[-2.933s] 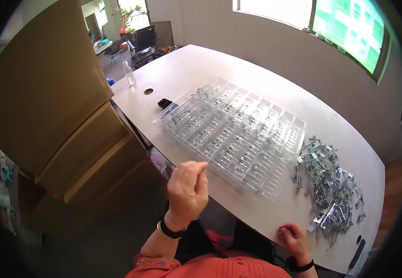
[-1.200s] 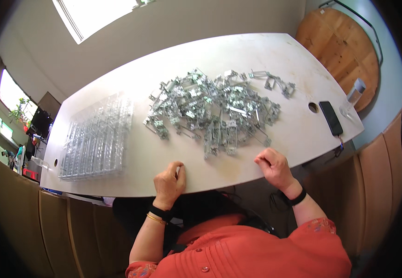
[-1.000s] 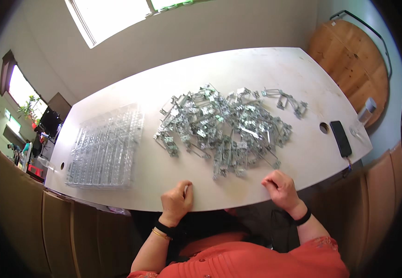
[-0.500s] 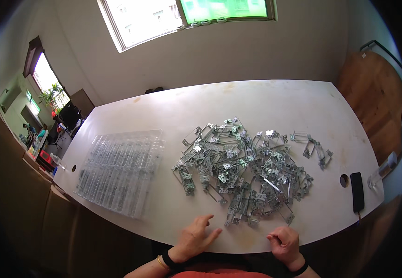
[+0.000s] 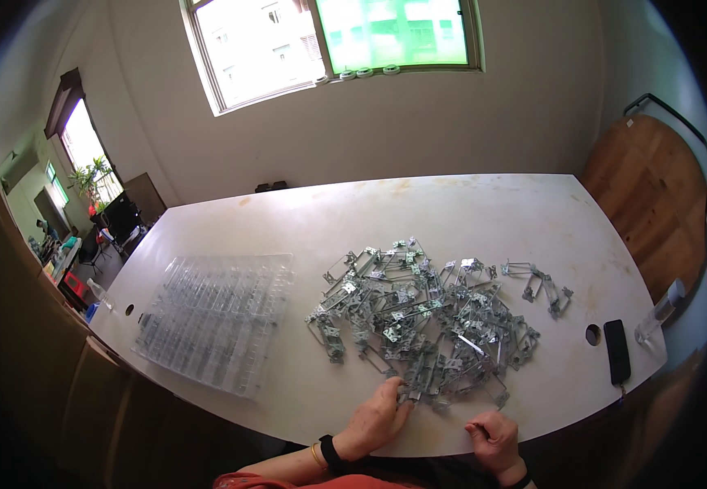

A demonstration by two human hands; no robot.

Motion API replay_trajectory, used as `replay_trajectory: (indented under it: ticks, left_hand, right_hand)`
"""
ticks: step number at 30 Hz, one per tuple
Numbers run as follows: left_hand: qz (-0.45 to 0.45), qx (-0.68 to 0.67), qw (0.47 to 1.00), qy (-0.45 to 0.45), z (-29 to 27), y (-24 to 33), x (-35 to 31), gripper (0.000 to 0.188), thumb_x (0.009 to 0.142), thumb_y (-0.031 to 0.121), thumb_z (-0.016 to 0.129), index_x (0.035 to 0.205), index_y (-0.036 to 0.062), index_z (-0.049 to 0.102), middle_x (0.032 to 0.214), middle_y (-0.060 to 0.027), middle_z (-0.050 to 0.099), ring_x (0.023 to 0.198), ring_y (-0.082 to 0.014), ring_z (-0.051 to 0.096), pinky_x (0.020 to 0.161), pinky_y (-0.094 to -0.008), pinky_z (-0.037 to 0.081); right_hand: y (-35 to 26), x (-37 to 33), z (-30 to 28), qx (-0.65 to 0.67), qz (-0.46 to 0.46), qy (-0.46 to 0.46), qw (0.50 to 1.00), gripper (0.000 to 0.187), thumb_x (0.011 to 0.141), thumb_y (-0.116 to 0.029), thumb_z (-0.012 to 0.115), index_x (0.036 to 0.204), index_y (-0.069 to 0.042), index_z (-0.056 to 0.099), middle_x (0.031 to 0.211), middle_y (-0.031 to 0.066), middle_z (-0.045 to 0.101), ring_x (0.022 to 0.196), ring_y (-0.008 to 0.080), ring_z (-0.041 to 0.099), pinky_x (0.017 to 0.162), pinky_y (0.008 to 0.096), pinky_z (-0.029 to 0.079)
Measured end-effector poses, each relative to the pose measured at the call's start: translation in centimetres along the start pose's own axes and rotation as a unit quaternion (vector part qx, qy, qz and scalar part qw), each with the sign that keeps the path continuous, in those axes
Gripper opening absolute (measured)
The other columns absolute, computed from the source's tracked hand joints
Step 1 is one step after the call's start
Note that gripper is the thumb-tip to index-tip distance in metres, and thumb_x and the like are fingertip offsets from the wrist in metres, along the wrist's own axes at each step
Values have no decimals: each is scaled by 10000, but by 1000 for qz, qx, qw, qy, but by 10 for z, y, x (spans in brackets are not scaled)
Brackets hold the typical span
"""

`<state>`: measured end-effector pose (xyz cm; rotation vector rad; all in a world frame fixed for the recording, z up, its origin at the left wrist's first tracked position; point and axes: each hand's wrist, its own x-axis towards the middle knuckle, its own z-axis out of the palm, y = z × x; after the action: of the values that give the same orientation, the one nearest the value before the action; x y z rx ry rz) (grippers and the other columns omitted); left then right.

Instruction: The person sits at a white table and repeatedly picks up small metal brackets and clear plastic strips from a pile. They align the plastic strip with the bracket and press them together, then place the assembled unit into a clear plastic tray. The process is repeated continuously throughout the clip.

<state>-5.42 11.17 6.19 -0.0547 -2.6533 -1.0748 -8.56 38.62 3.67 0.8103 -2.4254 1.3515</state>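
Metal bracket heap (image 5: 428, 310); left hand (image 5: 376, 416) at its edge, grip unclear; right hand (image 5: 496, 440) fisted.

Worktop (image 5: 484, 220), right end: black phone (image 5: 616, 352) just beside a round hole (image 5: 593, 334), clear bottle (image 5: 657, 314) near it. Left end: smaller bottle (image 5: 102, 294). Wooden board (image 5: 651, 196) at right wall. Window (image 5: 394, 37) ahead, 4 small round objects (image 5: 391, 70) along its sill.

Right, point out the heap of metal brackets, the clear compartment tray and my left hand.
Heap of metal brackets (image 5: 428, 310), head view: on brackets near the heap's middle.
Clear compartment tray (image 5: 267, 330), head view: on its right-hand edge.
Left hand (image 5: 374, 417), head view: on the back of the hand.
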Motion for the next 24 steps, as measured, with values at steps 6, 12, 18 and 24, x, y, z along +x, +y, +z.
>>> replay_trajectory:
  ticks: [6,12,18,24]
  left_hand:
    - [-42,-16,999,-29,-12,-9,3,464,993,203,709,1357,-1,507,1025,-209,704,849,-402,705,757,-459,572]
    - [12,-18,1000,-4,13,-22,-9,451,995,196,653,1360,3,471,1194,-277,662,987,-515,670,809,-572,555]
    - [40,-65,996,43,11,-34,-4,185,961,63,589,1109,16,488,1052,-259,622,908,-536,632,758,-605,529]
    - [18,-70,995,75,-5,-45,0,104,980,78,596,1068,27,575,1022,-231,637,933,-488,626,778,-547,521]
  right_hand:
    - [-3,-2,9,-33,-12,26,999,135,896,-100,810,876,-73,680,783,107,678,668,296,656,612,382,513]
    - [-4,-1,9,-73,-16,34,997,159,911,-134,807,867,-77,665,765,103,666,668,295,649,610,379,502]
    - [3,-4,12,-89,14,33,995,147,938,-114,776,862,-73,657,756,85,680,669,236,668,618,356,515]
    - [16,-4,16,-77,11,70,994,136,950,-85,746,860,-52,650,745,95,704,670,223,714,640,350,557]
